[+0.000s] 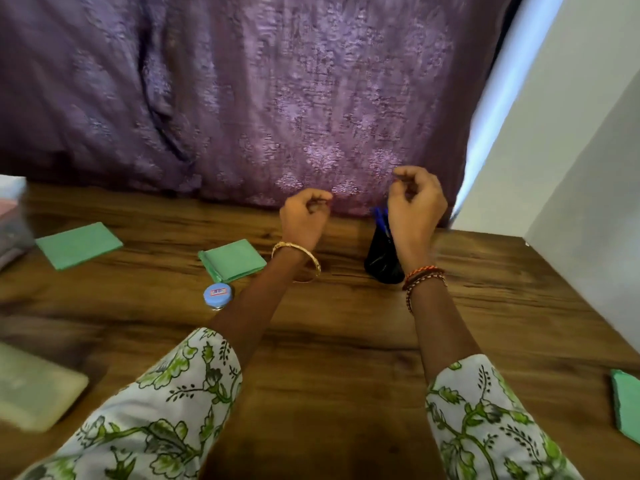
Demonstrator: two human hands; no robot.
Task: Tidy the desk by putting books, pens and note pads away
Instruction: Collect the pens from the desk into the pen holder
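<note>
Green note pads are what's left out on the wood counter: one pad just left of the left hand, one further left, another at the right edge. Blue pens already stand upright in the black holder, right under the right hand. Both hands hover above the counter, fingers loosely curled, nothing visibly held. Left hand is nearer the closest pad; that pad lies flat, down-left of its wrist. My guess: left hand takes it. Small blue-lidded jar sits beside that pad.
</note>
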